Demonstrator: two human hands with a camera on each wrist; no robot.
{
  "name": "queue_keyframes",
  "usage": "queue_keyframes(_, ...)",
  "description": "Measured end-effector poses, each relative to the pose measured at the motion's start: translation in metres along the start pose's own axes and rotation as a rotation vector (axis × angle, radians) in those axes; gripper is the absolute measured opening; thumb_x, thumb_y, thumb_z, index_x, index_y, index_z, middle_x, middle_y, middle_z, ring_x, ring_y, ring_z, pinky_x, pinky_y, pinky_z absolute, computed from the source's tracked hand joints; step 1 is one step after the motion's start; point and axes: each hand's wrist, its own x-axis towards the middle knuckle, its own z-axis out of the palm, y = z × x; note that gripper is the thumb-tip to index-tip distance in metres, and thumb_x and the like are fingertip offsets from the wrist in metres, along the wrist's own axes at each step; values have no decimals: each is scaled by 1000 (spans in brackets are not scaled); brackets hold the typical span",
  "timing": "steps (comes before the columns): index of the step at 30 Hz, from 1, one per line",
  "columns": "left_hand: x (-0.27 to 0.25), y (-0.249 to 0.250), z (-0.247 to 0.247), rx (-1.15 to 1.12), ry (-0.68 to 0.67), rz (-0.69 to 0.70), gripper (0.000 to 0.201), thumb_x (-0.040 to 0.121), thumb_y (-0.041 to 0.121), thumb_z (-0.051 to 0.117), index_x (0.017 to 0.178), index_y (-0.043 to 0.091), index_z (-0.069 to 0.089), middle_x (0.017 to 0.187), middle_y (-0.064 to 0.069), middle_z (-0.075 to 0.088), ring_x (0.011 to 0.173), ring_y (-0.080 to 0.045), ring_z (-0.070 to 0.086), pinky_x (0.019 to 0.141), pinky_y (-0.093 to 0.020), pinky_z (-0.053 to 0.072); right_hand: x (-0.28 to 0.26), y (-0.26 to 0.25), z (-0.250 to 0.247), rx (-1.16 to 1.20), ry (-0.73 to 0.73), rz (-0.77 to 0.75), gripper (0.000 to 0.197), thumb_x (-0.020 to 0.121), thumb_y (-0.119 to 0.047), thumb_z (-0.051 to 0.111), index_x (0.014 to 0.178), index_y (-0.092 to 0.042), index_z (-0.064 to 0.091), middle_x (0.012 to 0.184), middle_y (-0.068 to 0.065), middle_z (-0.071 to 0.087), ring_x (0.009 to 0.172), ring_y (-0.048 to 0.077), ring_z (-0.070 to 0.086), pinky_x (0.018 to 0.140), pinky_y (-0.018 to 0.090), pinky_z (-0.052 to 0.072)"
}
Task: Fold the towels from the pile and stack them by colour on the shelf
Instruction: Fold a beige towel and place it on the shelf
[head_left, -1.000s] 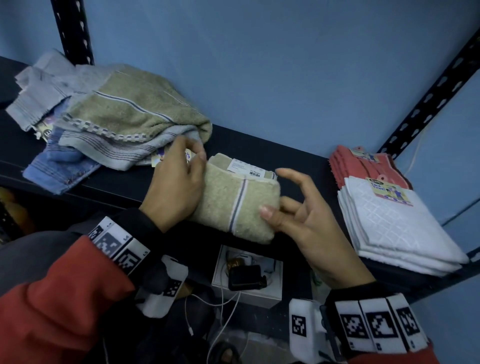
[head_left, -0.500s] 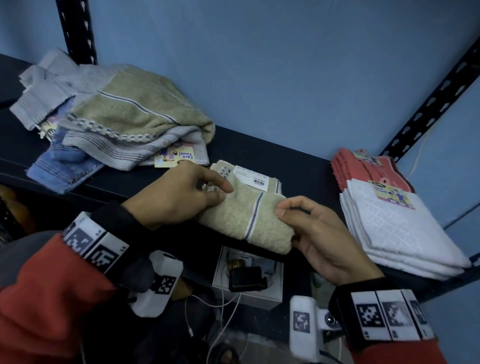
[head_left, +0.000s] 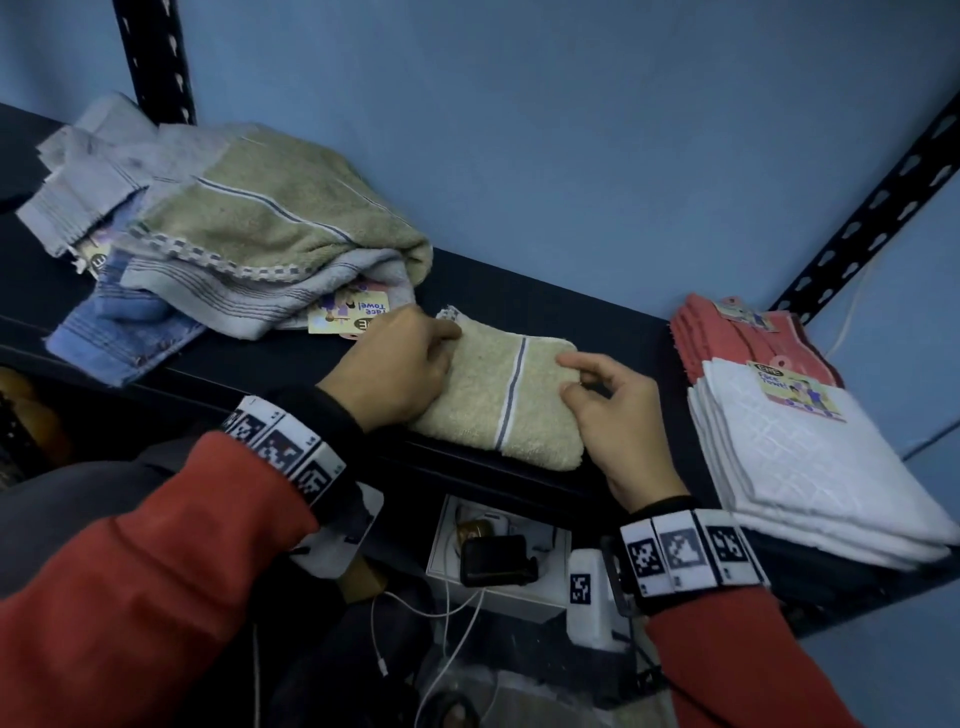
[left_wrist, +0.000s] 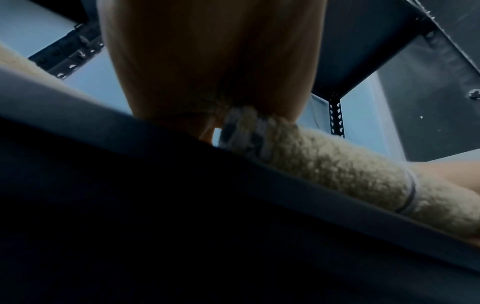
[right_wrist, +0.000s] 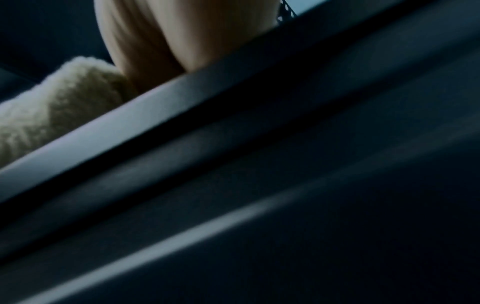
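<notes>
A folded beige towel (head_left: 498, 400) with a blue stripe lies at the front of the dark shelf (head_left: 545, 312). My left hand (head_left: 395, 374) grips its left end; the left wrist view shows that hand (left_wrist: 213, 61) with the towel's checked corner (left_wrist: 244, 127) tucked in its fingers. My right hand (head_left: 618, 415) has curled fingers on the towel's right edge, seemingly pinching it. In the right wrist view the palm (right_wrist: 182, 35) sits beside the towel (right_wrist: 52, 107). An unfolded pile (head_left: 249, 249) of beige, grey and blue towels lies at the left.
Folded red towels (head_left: 727, 338) and a stack of white towels (head_left: 810, 467) sit at the shelf's right end. Black perforated posts (head_left: 156, 57) stand at the corners against a blue wall. Below the shelf are a white box (head_left: 498, 566) and cables.
The beige towel was turned over and laid flat on the shelf; its paper label no longer shows. Both hands moved with it and now hold its two ends.
</notes>
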Motion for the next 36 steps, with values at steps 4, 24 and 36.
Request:
queue_keyframes(4,1,2,-3,17,-20,-13,36,103,20,49,135,20,65,128,-15,61,121,-33,56,100,-33,41,9,-1,5,-81,37,35,20,87,-4,67,100,-17,75,70,-7,54,56,0,48,62,14,45)
queue_keyframes(24,7,-7,28,193,-212,82,61,107,39,21,159,8,18,169,-9,13,157,-20,4,127,-42,14,-7,-25,57,-827,-339,-43,62,106,-45,16,161,-18,10,169,-2,3,155,11,-4,127,40,0)
queue_keyframes(36,-6,-5,16,127,-266,26,75,106,51,26,162,10,-2,170,-4,-8,157,-14,1,125,-31,2,-18,-31,36,-771,-315,-139,57,109,-36,22,161,-14,15,169,0,8,155,13,-4,127,37,-1)
